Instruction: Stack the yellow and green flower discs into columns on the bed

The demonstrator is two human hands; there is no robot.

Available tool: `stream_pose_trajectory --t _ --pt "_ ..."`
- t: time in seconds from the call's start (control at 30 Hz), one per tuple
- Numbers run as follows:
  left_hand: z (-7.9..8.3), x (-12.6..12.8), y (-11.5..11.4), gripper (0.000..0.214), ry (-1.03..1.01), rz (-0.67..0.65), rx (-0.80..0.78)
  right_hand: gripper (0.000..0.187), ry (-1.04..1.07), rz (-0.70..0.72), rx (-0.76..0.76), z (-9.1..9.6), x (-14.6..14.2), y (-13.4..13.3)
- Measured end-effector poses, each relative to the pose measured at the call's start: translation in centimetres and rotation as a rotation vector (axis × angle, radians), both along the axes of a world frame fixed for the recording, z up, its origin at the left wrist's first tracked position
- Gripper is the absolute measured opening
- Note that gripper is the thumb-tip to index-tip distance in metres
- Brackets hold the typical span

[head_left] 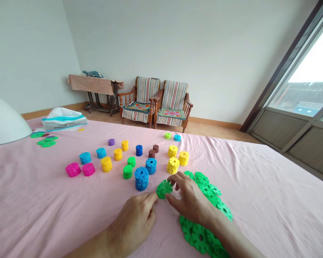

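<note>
Both hands meet over a pink-covered table. A green toothed plastic disc stands tilted between them. My right hand pinches its right edge with thumb and fingers. The fingertips of my left hand touch its lower left edge, the fingers curled. Under and behind my right hand and forearm lies a spread of several loose green discs. A stack of blue discs stands just left of the held disc.
Short stacks of discs stand beyond the hands: pink, yellow, cyan, green, brown and purple. A tissue pack and a white lamp shade sit far left. Two wooden chairs stand behind the table.
</note>
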State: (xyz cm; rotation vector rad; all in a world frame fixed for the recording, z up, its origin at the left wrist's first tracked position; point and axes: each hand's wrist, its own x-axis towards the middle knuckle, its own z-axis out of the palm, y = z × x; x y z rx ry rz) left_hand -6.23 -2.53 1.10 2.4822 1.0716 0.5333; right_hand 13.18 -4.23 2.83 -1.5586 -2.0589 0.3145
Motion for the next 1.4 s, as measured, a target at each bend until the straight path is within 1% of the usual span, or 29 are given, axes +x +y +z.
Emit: stream_pose_trajectory --t 0.13,0.3,0.77,0.93,1.1,1.17,1.23,1.3,1.4 --pt "-0.1 0.0 0.1 0.030 0.027 -0.002 0.000 0.021 0.001 -0.020 -0.028 -0.5 -1.0 0.2" --pt "-0.3 0.0 0.1 0.029 0.053 0.005 -0.001 0.019 -0.005 -0.034 -0.047 -0.6 -1.0 0.3" --pt "-0.1 0.0 0.0 0.028 0.059 -0.002 -0.003 0.014 -0.065 -0.030 -0.047 -0.3 -1.3 0.3" --pt "-0.3 0.0 -0.1 0.026 0.067 -0.003 0.003 0.015 -0.070 -0.025 -0.043 -0.3 -1.3 0.2" --pt "-0.3 0.0 0.0 0.026 0.056 -0.005 0.019 0.017 -0.066 -0.018 -0.036 0.1 -1.4 0.0" --pt "-0.2 0.0 0.1 0.028 0.051 -0.001 0.017 0.021 -0.027 -0.012 -0.017 0.2 -0.9 0.1" --pt "-0.2 -0.1 0.0 0.031 0.031 0.004 0.017 0.017 0.022 -0.051 0.015 0.1 0.4 0.5" --pt "-0.2 -0.1 0.0 0.032 0.009 0.008 0.022 0.009 0.042 -0.147 0.055 -0.3 2.2 1.2" --pt "-0.3 -0.1 0.0 0.033 0.008 0.014 0.030 0.007 -0.038 -0.288 0.082 -1.1 4.9 2.2"
